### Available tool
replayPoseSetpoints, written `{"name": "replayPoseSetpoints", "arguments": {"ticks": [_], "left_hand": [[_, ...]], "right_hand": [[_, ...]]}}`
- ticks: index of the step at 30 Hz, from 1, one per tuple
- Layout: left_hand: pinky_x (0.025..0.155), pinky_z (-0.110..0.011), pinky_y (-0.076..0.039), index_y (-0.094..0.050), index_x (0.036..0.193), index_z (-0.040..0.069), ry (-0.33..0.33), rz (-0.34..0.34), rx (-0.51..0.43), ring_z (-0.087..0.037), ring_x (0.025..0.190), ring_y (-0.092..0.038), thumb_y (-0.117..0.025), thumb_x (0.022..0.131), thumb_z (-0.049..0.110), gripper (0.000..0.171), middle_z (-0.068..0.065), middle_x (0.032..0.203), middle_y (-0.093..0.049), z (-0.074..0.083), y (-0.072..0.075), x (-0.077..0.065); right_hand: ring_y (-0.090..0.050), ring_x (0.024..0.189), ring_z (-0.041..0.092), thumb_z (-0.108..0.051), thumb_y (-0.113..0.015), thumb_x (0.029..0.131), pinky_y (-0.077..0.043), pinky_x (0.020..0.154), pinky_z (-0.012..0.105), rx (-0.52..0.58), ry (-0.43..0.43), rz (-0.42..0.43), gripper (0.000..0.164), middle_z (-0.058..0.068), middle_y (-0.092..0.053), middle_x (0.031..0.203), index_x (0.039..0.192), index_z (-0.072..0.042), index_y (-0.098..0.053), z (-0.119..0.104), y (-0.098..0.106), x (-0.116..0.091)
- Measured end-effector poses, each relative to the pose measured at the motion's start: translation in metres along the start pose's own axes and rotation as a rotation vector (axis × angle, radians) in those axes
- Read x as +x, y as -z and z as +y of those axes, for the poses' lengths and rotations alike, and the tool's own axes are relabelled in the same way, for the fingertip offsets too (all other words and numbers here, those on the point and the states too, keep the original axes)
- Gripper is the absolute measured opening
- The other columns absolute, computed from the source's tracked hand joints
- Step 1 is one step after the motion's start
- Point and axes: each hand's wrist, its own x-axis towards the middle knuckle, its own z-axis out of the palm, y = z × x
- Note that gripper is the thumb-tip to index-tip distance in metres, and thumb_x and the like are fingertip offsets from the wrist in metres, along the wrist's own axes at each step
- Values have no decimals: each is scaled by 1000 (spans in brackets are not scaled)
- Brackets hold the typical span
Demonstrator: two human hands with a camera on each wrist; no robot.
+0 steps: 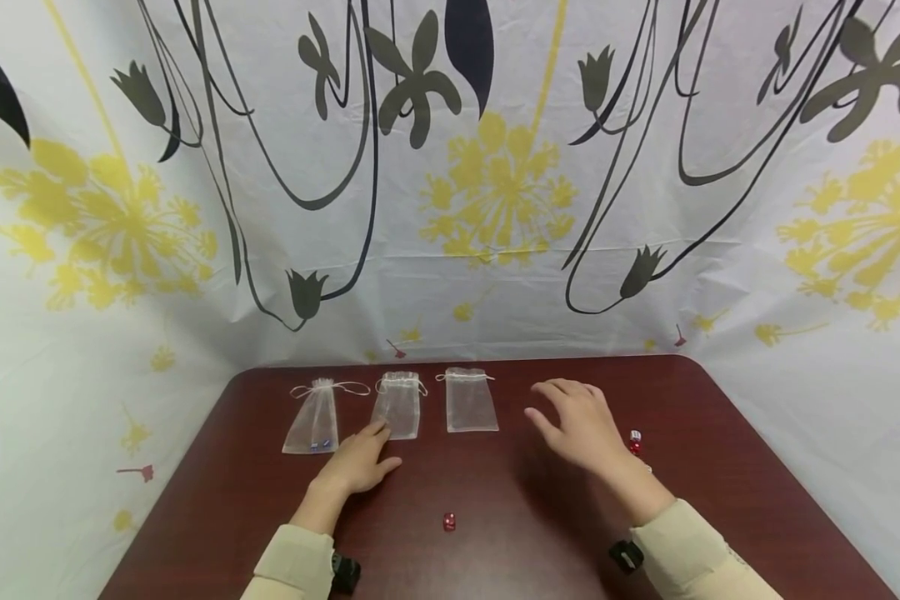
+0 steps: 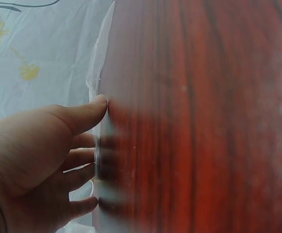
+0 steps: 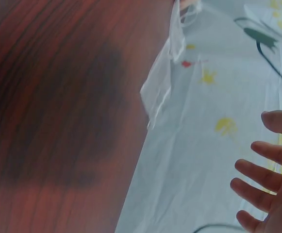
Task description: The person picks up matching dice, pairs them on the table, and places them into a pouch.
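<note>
Three sheer white drawstring pouches lie in a row near the table's far edge. The left pouch (image 1: 313,423) has small blue dice (image 1: 320,446) at its bottom. My left hand (image 1: 354,467) rests with fingertips at the lower edge of the middle pouch (image 1: 402,407), fingers extended; in the left wrist view, thumb and fingertips meet the table by the thin fabric. The right pouch (image 1: 471,406) lies flat. My right hand (image 1: 581,427) hovers above the table to its right, fingers spread and loosely bent, holding nothing. A red die (image 1: 449,522) sits between my forearms.
Beside my right wrist are a silvery die (image 1: 635,435) and a red die (image 1: 634,448), with another pale piece partly hidden by the wrist. The dark red wooden table (image 1: 495,475) ends at a hanging flower-patterned cloth (image 1: 487,308) at the back and sides.
</note>
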Motion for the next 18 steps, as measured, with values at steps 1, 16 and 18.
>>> {"name": "replayPoseSetpoints", "arguments": {"ticks": [1, 16, 18], "left_hand": [[113, -60, -33, -53, 143, -4, 0, 1, 0, -41, 140, -42, -67, 99, 33, 59, -22, 155, -41, 0, 0, 0], [113, -60, -33, -52, 143, -5, -3, 2, -14, -43, 140, -42, -67, 98, 31, 59, -23, 155, -41, 2, 2, -1], [113, -60, -33, -52, 143, -5, -1, 4, -18, -43, 140, -42, -68, 98, 31, 59, -23, 155, -41, 3, 2, -1]], "right_hand": [[-63, 113, 35, -32, -75, 91, -42, 96, 59, 3, -4, 9, 37, 12, -70, 117, 118, -7, -71, 5, 2, -2], [-63, 107, 42, -25, -75, 90, -42, 86, 65, -41, -132, 46, 35, 18, -69, 115, 117, -4, -69, 75, 29, -44], [-63, 107, 42, -26, -75, 91, -42, 85, 65, -50, -148, 41, 35, 19, -69, 115, 117, -4, -69, 84, 31, -48]]}}
